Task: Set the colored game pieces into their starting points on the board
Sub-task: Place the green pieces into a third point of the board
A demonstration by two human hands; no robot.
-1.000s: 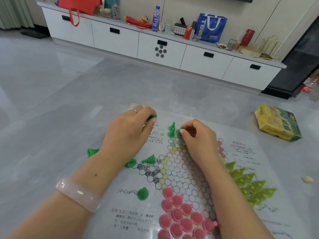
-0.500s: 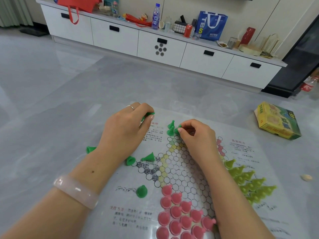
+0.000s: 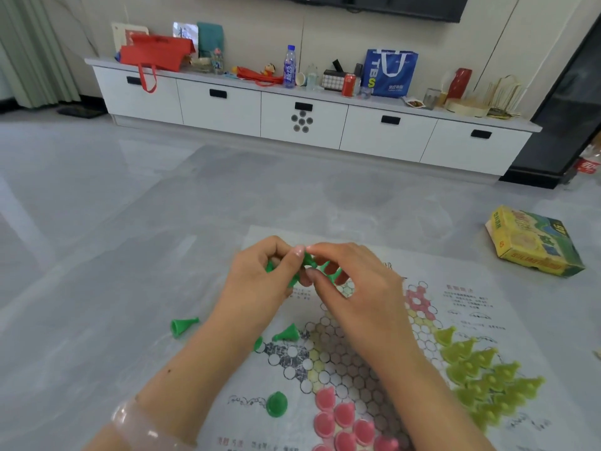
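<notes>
grey polished floor [image 3: 97, 222] carries a thin printed paper board [image 3: 461, 307] with a hexagonal star of small circles; a yellow-green game box [image 3: 533, 242] lies well apart at the right, and a long white drawer cabinet [image 3: 309, 122] stands behind, crowded with a red bag [image 3: 156, 53], a bottle [image 3: 289, 66] and a blue tote [image 3: 390, 73]. both forearms cross the board and hide much of its centre. loose green cone pieces [image 3: 183, 326] of matte plastic lie tipped on the floor and on the board's left side, one resting on its round base near the lower margin. pink pieces [image 3: 341, 418] fill the near point, yellow-green pieces [image 3: 487, 382] fill the right point, all upright. left hand [image 3: 257, 284] has its fingers curled round several green cones, thumb pressed onto them; right hand [image 3: 351, 278] pinches one green cone between thumb and forefinger, just beside the left hand's fingertips, above the far point of the star, where upright green cones show under the fingers
</notes>
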